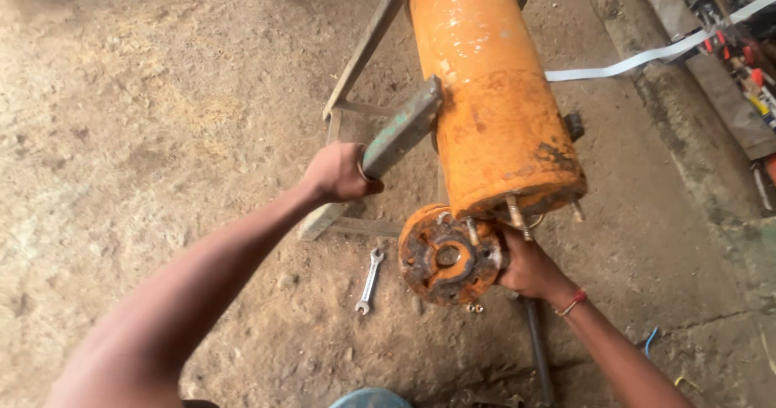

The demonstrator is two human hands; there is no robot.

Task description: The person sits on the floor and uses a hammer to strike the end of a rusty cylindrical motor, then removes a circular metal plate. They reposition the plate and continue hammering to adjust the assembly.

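— Where does the orange cylinder (493, 109) lie from the two hands?

— Its long axis runs from the top of the view down toward the person, tilted a little to the right. The near end hangs just above the right hand (529, 269). The left hand (338, 173) is off to the cylinder's left side, about level with its lower half.

— What is each grip doing?

— The left grip is closed around the free end of a greenish flat bar (402, 130), which slants up and right until its far end meets the cylinder's side. The right grip is curled at the edge of a rusty round flange (447, 256) that sits below and slightly left of the cylinder's open end. The fingers are mostly hidden behind the flange, so I cannot tell how firmly they hold it.

— Which hand is nearer that end?

— The right one, clearly. It touches the flange right beneath the rim, where a few rusty studs (516, 215) poke out toward the flange.

— What else is around?

— A spanner (369, 281) lies on the dirt floor (145, 133) just left of the flange, apart from both hands. A metal frame (356, 117) stands under and behind the cylinder. A dark rod (538, 351) lies on the floor below the right wrist, and a white strap (647, 56) runs off to the right.

— Anything in the way?

— The studs stand between flange and cylinder end; the frame sits close beside the left hand.
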